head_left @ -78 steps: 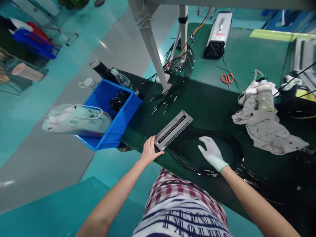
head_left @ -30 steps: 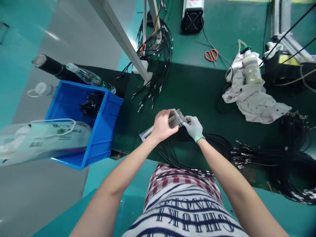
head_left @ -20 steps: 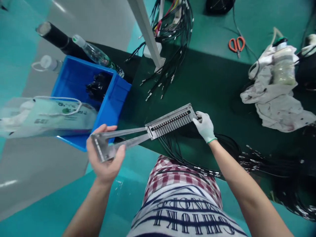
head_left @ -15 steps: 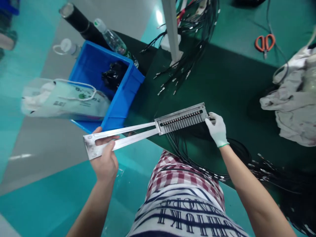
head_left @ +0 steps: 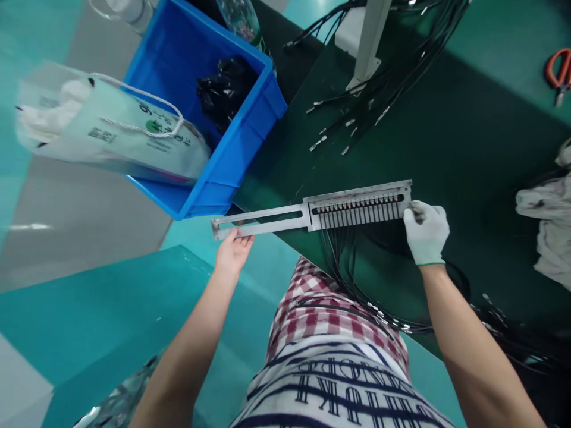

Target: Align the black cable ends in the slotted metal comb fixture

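Note:
A long metal slotted fixture (head_left: 267,220) spans the space between my hands. My left hand (head_left: 232,252), bare, grips its slotted handle end from below, thumb on the near rail. At the other end my right hand (head_left: 427,232), in a white glove, pinches the end of the comb-like section (head_left: 361,205). A row of black cables (head_left: 336,244) sits side by side in that section, their metal tips lined up along its slot. The cables hang down over the table edge and across my lap toward the right.
A blue bin (head_left: 241,160) with a black plastic bag (head_left: 227,89) and a printed bag (head_left: 129,131) is at the left. Loose cable ends (head_left: 348,134) lie by a metal post (head_left: 368,47). Orange-handled cutters (head_left: 559,74) and white cloth (head_left: 553,229) are at right.
The fixture has shifted right and turned more level, its handle end pointing less toward me. Both hands moved right with it. The view has swung, so the bin appears larger and higher.

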### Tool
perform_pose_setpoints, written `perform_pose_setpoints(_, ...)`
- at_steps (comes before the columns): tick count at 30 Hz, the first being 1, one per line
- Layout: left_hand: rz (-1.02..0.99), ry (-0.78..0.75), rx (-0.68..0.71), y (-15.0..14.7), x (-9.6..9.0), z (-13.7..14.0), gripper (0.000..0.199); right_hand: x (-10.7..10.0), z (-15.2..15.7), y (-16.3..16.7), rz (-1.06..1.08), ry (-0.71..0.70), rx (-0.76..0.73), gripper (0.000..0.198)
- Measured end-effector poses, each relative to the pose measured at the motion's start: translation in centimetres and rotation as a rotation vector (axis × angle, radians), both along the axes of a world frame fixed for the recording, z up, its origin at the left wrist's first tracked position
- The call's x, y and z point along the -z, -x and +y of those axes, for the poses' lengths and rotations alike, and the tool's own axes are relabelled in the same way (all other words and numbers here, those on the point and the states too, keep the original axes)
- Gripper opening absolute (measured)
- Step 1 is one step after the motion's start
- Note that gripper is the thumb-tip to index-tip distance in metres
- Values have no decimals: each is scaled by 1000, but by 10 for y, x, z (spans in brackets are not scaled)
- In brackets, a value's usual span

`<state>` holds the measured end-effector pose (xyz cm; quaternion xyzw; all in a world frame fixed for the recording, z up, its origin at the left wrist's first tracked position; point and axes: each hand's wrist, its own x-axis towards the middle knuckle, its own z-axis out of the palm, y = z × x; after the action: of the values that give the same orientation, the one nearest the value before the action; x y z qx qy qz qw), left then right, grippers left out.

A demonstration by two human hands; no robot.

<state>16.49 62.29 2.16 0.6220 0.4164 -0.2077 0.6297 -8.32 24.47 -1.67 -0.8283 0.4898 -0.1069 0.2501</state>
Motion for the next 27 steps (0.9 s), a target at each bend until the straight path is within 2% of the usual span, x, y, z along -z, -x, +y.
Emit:
perform_pose_setpoints(5,80,-6,221,8,11,-11,20,10,-12,8,-72,6,43,33)
perform_pose_setpoints(9,109,-74,565,40,-10,-32,29,20,-10,12,-112,52,27,34)
perform_pose_setpoints(11,45,-93,763,62,-23,-54,23,24,-9,12,-126,94,22,33)
perform_pose_setpoints(12,-32,-94,865,70,-27,-67,21,25,-8,13,-130,112,20,32)
perform_pose_setpoints(13,-162,-112,1008,77,-29,-81,28,26,-7,13,-136,125,18,31)
perform_pose_setpoints(14,-405,-238,1274,81,-27,-95,39,27,-7,13,-141,132,15,30)
perform_pose_setpoints(15,-605,-392,1466,82,-23,-108,46,27,-7,13,-147,135,15,30)
perform_pose_setpoints(17,-883,-690,1745,79,-11,-126,53,27,-7,13,-153,128,13,29)
perform_pose_setpoints(18,-940,-799,1812,77,-4,-131,54,27,-7,13,-153,124,11,29)
perform_pose_setpoints(20,-984,-920,1887,72,6,-134,55,26,-7,14,-151,127,8,29)
perform_pose_setpoints(27,-1015,-1051,1928,73,10,-132,54,27,-6,13,-147,114,18,29)
